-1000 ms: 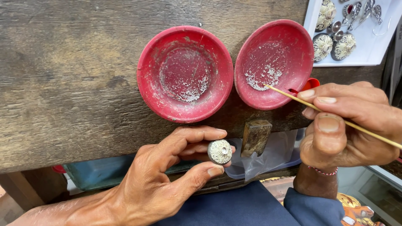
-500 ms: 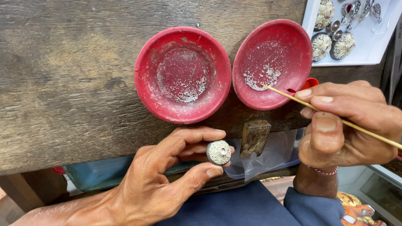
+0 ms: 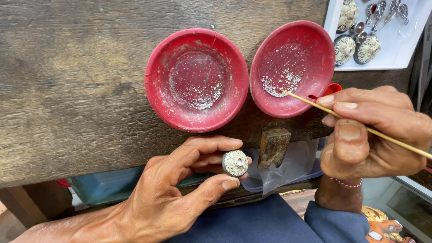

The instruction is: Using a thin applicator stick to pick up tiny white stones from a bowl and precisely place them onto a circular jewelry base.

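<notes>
The left hand (image 3: pixel 180 198) pinches a small round silver piece (image 3: pixel 235 163) between thumb and fingers, just below the edge of the worn wooden bench (image 3: pixel 67 90). The right hand (image 3: pixel 369 130) grips a thin wooden stick (image 3: pixel 324 108), whose tip rests among tiny silver grains in the right red bowl (image 3: pixel 292 67). The piece's face looks already mostly covered with grains, so I judge only a few remain to place.

Two red bowls sit side by side on one wooden counter (image 3: pixel 67 90): the left bowl (image 3: pixel 196 80) and the right bowl (image 3: pixel 292 68), each holding tiny pale beads too many and too small to count. One white tray (image 3: pixel 396 49) lies at the top right corner with at least three round ornate discs (image 3: pixel 344 47) and several small silver pieces, their exact number unclear. There is one thin stick (image 3: pixel 360 126), one small round disc (image 3: pixel 235 163), one wooden peg (image 3: pixel 273 147), and two hands: the left hand (image 3: pixel 180 193) and the right hand (image 3: pixel 373 130).
</notes>
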